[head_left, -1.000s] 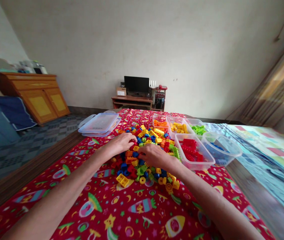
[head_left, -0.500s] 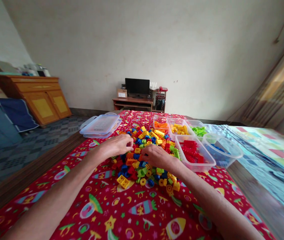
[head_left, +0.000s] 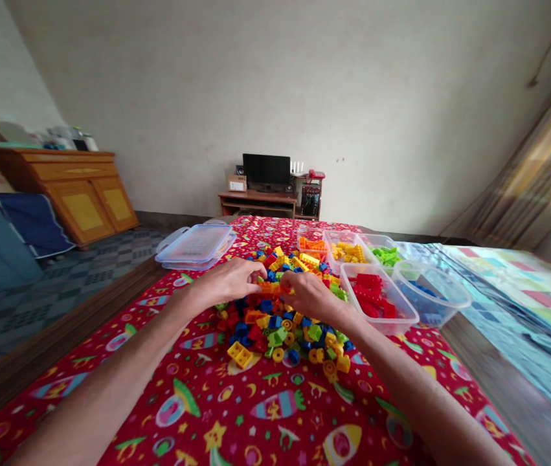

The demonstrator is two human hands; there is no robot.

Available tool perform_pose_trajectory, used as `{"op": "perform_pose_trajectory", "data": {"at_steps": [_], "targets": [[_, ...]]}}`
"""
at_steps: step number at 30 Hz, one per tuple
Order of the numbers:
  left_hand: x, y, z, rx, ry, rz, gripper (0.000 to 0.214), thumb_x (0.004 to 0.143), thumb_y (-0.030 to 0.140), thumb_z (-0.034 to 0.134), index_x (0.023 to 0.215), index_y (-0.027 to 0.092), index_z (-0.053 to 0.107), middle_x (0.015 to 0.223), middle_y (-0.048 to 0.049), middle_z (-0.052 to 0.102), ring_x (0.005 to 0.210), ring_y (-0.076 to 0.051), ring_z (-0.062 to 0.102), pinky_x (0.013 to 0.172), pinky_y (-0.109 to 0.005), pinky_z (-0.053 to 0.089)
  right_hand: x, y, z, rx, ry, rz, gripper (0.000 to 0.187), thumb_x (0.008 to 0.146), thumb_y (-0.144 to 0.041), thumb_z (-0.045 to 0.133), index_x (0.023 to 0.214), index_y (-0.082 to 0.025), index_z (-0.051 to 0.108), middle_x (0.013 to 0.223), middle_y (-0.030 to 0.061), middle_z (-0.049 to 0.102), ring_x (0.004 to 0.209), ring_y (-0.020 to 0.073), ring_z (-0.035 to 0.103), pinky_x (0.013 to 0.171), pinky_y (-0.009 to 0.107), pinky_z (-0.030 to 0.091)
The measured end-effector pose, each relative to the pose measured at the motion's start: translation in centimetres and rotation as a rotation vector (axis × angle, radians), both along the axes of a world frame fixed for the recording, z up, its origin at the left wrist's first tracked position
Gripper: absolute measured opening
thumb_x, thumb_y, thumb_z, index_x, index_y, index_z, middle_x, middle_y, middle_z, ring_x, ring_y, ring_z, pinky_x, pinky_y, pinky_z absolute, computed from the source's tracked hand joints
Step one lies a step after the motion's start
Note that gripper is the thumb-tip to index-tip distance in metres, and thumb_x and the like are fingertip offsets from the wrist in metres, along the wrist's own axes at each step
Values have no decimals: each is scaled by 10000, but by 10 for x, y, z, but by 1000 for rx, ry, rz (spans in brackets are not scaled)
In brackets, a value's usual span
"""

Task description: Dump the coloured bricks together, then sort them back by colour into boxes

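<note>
The fingers (head_left: 258, 271) of the left hand (head_left: 243, 279) were curled at 10 o'clock on the block heap (head_left: 275, 321), 12 o'clock being away from the person. The right hand (head_left: 311, 296), at 2 o'clock, was bent inward and pointed at the left. An orange block (head_left: 269, 287) lay in the gap between them; at this size and angle it could not be told whether either hand gripped it or anything else.

The heap, of mixed red, yellow, blue, green and orange pieces, lay directly below both hands. A yellow block (head_left: 240, 355) sat at its 7 o'clock edge. The red patterned cloth (head_left: 236, 395) lay beneath, covering most of the counter (head_left: 81, 323).

Clear tubs stood on the right side: the orange tub (head_left: 307, 231) at 1 o'clock, the yellow tub (head_left: 340, 237) beside it, the green tub (head_left: 377, 241) at 2, and the red tub (head_left: 386, 327) at 3 with the round blue tub (head_left: 443, 310) just beyond. Each contained blocks of its named colour. Stacked clear lids (head_left: 195, 243) lay at 10 o'clock.
</note>
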State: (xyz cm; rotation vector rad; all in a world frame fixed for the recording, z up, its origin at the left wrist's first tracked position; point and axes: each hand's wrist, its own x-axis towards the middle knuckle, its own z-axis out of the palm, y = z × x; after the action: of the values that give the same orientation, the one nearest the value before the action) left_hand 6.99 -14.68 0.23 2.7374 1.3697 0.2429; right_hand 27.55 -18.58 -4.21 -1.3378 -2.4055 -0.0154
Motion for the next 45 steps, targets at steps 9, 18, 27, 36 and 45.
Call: {"op": "perform_pose_trajectory", "data": {"at_steps": [9, 18, 27, 36, 45], "targets": [[9, -3, 2, -16, -371, -90, 501, 764, 237, 563, 1264, 230, 536, 997, -26, 709, 828, -169, 684, 737, -262, 540, 5, 3, 7, 114, 303, -66, 354, 868, -215, 544, 1212, -140, 513, 977, 104, 721, 801, 169, 655, 750, 279, 449], [11, -1, -3, -8, -448, -173, 541, 768, 177, 545, 1306, 230, 508, 1043, -40, 678, 850, -162, 681, 775, -290, 561, 0, -4, 24, -163, 439, -20, 367, 817, -151, 608, 1182, -123, 608, 877, 68, 729, 764, 149, 657, 679, 231, 449], [16, -1, -10, -130, -547, -208, 555, 797, 269, 570, 1341, 219, 472, 1082, -66, 672, 847, -177, 694, 744, -313, 573, 2, -1, 18, -137, 339, 53, 164, 838, -173, 571, 930, -134, 702, 662, -10, 636, 571, 78, 493, 561, 189, 331], [3, 36, -49, 212, -346, -46, 427, 926, 342, 417, 1310, 179, 507, 1320, -114, 569, 1239, -253, 518, 1066, -437, 393, 26, 6, 37, -181, 177, -47, 99, 798, -167, 598, 751, -141, 682, 576, -30, 576, 530, 70, 453, 530, 197, 298], [7, 35, -72, 123, -309, -53, 501, 954, 375, 335, 1392, 142, 406, 1421, -151, 472, 1318, -244, 449, 1103, -421, 350, 55, 108, 88, 67, 91, -486, 282, 872, -208, 543, 1037, -30, 687, 931, 159, 704, 831, 178, 628, 703, 233, 402]]}}
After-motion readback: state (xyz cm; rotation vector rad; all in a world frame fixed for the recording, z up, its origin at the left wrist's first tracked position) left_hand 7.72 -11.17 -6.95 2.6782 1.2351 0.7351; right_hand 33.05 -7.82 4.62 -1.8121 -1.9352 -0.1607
